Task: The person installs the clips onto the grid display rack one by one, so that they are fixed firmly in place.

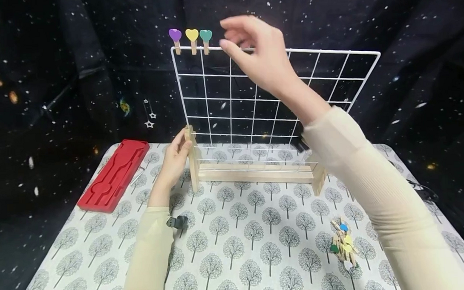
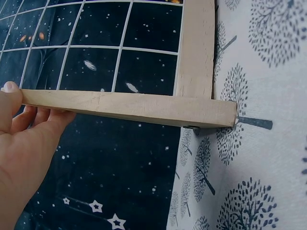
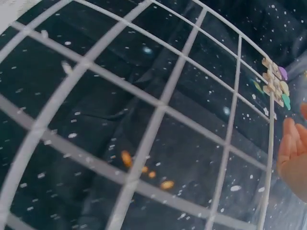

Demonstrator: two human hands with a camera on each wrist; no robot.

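A white wire grid (image 1: 334,52) stands upright in a wooden stand (image 1: 256,174). My left hand (image 1: 173,160) grips the stand's left wooden post (image 2: 144,108) near its top, thumb on one side and fingers on the other. Three heart-topped clothespins sit on the grid's top wire at its left end: purple (image 1: 175,35), yellow (image 1: 192,35) and teal (image 1: 206,35). Just right of the teal one, my right hand (image 1: 267,54) hovers by the top wire, fingers loosely bent and apart from the thumb, with nothing visible between them. It shows only partly in the right wrist view.
A pile of heart clothespins (image 1: 344,245) lies on the tree-print cloth (image 1: 221,265) at the right. A red molded case (image 1: 116,177) is at the left, with a thin metal item (image 1: 137,177) beside it. Dark starry fabric (image 1: 81,103) hangs behind.
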